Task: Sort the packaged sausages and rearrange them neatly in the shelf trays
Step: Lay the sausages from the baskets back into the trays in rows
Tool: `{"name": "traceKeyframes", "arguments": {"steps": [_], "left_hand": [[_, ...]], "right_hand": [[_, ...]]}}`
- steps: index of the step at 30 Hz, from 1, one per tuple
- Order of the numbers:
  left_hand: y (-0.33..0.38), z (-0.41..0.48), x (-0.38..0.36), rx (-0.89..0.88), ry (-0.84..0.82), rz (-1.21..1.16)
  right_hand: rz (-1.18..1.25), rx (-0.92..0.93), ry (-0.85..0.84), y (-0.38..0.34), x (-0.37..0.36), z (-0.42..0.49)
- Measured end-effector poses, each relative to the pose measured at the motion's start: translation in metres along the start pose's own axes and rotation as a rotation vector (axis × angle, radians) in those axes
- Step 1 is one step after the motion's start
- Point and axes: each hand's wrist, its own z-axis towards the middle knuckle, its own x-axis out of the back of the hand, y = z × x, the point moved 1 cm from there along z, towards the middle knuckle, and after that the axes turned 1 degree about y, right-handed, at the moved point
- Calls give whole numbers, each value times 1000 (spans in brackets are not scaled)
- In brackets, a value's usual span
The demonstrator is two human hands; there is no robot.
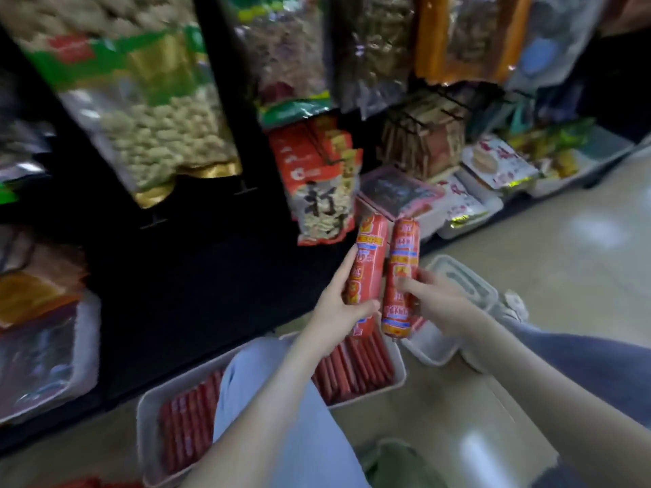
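At centre right of the frame, my left hand (338, 308) had its fingers curled on one sausage pack (368, 262) and my right hand (440, 304) on a second pack (401, 251), just above the white tray (401, 376). I judged both should lie label-up, parallel to the thin sausages (355, 368).

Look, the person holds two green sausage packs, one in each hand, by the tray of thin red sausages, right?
No, the packs are red, not green. The head view shows the left hand gripping the left red pack and the right hand gripping the right red pack, by the tray of thin red sausages.
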Motion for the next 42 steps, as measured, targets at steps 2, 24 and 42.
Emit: {"name": "traceKeyframes", "arguments": {"steps": [2, 24, 42], "left_hand": [[-24, 26, -27, 67, -43, 49], [-266, 194, -137, 452, -104, 581], [-337, 230, -206, 223, -822, 1509]], "right_hand": [[44, -106, 178, 39, 38, 21], [97, -656, 403, 277, 125, 220], [-1221, -428, 194, 292, 133, 201]]}}
